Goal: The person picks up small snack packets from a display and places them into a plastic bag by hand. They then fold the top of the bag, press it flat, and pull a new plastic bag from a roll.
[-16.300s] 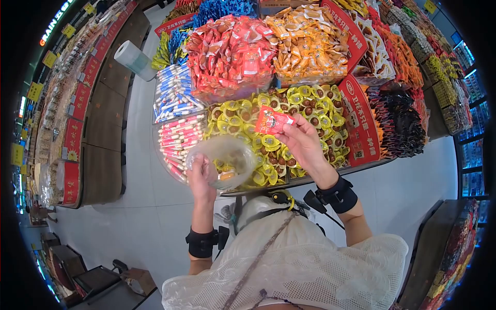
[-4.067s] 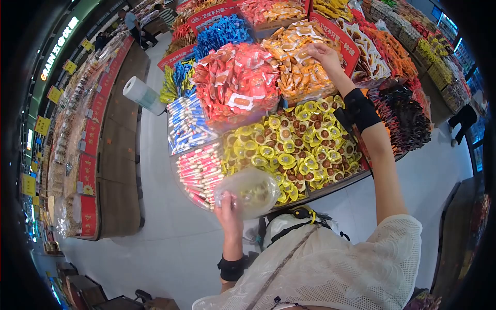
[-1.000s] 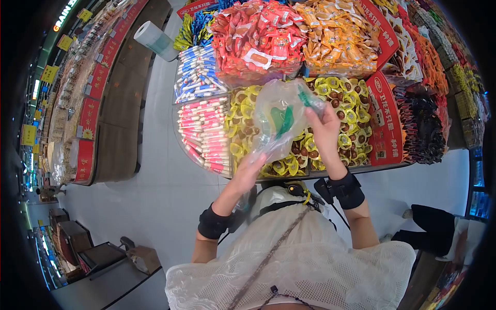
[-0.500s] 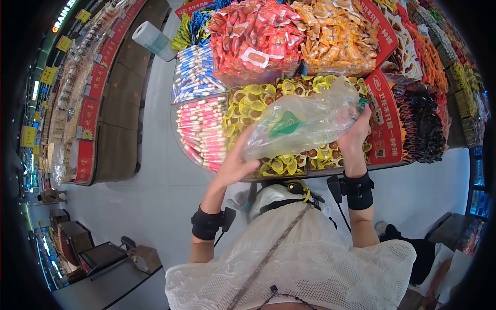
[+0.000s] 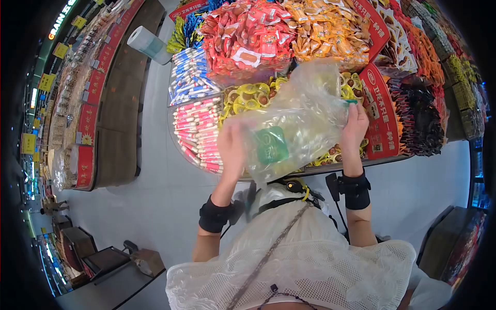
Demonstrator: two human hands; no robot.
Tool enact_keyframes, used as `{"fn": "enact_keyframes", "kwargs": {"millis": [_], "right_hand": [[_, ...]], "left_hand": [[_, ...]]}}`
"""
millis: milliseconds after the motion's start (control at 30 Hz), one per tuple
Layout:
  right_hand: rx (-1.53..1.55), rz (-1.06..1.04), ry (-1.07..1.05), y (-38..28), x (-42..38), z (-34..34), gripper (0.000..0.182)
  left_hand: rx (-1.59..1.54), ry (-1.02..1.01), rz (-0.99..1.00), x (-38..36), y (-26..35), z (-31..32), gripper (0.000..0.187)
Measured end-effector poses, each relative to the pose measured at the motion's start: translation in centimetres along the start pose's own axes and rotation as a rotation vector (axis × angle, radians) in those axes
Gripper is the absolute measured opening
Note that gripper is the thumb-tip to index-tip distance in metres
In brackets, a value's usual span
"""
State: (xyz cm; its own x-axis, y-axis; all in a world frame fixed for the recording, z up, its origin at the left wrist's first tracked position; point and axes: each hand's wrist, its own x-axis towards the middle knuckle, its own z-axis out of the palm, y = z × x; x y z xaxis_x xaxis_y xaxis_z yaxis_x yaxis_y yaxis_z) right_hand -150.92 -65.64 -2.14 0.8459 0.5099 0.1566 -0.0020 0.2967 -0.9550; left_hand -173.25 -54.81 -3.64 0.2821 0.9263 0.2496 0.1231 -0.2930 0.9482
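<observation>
I hold a clear plastic bag (image 5: 297,124) with a green logo stretched between both hands, over the candy display. My left hand (image 5: 231,147) grips its left edge. My right hand (image 5: 354,123) pinches the right edge by a green strip. Behind the bag lie yellow-wrapped candies (image 5: 248,97) in a front bin. Small snacks show faintly inside the bag.
The display stand (image 5: 376,111) carries heaps of red packets (image 5: 243,36), orange packets (image 5: 323,28), pink and white sticks (image 5: 195,129) and blue and white sticks (image 5: 188,75). A roll of bags (image 5: 147,44) stands at the left. Grey floor (image 5: 150,196) lies beneath; shelves line the aisle at left.
Over the last second both hands spread the bag out wider and turned it flat in front of me. A person seen at lower right a second ago is out of view.
</observation>
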Motion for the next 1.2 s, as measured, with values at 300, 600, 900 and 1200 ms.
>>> {"fn": "enact_keyframes", "kwargs": {"millis": [300,600,900,1200], "right_hand": [[-0.058,-0.134,0.189,2.1,0.5,-4.9,0.031],[-0.288,0.135,-0.731,-0.7,0.3,-4.7,0.041],[-0.257,0.152,-0.705,1.4,0.6,-2.9,0.036],[-0.219,0.156,-0.601,1.4,0.1,-2.7,0.024]], "left_hand": [[-0.377,0.532,-0.110,-0.8,3.0,-1.2,0.024],[-0.426,0.179,0.052,0.4,0.6,-4.5,0.023],[-0.446,-0.462,0.331,0.2,2.8,-4.1,0.020],[-0.451,-0.760,0.403,0.2,3.9,-3.7,0.009]]}}
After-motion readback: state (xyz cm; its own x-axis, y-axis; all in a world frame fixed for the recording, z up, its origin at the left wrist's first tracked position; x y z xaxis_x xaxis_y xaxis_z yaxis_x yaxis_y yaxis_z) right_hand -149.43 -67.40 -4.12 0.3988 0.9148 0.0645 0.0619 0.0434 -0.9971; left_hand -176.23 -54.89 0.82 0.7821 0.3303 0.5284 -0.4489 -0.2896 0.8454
